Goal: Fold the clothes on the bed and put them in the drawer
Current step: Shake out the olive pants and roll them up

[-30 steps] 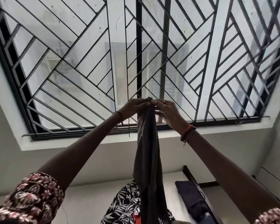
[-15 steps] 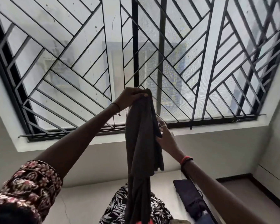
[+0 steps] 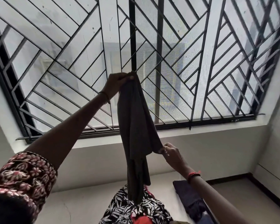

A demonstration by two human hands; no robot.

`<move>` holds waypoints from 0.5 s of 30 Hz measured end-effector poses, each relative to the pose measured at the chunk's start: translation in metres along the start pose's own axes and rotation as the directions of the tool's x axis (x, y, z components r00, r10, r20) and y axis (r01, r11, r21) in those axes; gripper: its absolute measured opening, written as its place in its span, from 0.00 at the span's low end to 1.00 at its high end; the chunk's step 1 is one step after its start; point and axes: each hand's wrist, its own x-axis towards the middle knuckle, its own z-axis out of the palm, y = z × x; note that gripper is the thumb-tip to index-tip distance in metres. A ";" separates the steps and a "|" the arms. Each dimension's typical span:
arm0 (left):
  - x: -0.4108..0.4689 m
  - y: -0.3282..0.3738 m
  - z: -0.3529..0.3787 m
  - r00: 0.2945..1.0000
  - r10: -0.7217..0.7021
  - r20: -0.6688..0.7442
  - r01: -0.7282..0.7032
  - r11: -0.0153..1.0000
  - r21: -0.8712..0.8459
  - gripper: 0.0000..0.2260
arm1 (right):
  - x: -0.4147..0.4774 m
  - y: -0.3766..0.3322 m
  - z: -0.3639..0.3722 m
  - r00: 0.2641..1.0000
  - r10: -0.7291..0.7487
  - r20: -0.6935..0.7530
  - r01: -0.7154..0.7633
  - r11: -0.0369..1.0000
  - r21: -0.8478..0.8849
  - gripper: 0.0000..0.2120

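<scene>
The long dark grey cloth garment (image 3: 134, 126) hung in the air before the black metal window grille (image 3: 200, 62), its top bunched in the tight grip of the raised left hand (image 3: 118, 82). Its lower end dangled over a black-and-white leaf-print cloth (image 3: 123, 207) heaped on the pale surface (image 3: 81, 206) below. Lower down, the right hand (image 3: 172, 152) had its grip pinched on the garment's side edge, holding it out to the right, and a folded dark navy cloth (image 3: 189, 196) lay apart, right of the heap.

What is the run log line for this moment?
left hand: grips top of grey garment, raised | right hand: pinches its lower side edge | grey garment: hangs free | leaf-print cloth: lies below
</scene>
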 end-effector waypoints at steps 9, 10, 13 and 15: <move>0.006 0.000 0.010 1.000 0.000 -0.007 0.000 1.000 -0.003 0.07 | -0.006 -0.057 0.001 0.947 0.302 0.111 -0.308 0.950 0.044 0.33; 0.007 0.000 0.011 1.000 -0.001 -0.007 0.001 1.000 -0.001 0.05 | -0.008 -0.063 0.003 0.950 0.293 0.104 -0.298 0.954 0.028 0.35; 0.009 -0.001 0.012 1.000 -0.003 -0.016 0.003 1.000 0.020 0.04 | -0.012 -0.073 0.010 0.953 0.301 -0.031 -0.298 0.952 0.065 0.35; 0.010 -0.003 0.011 1.000 -0.004 -0.023 0.005 0.998 0.059 0.06 | -0.014 -0.070 0.014 0.941 0.313 -0.126 -0.303 0.949 0.091 0.22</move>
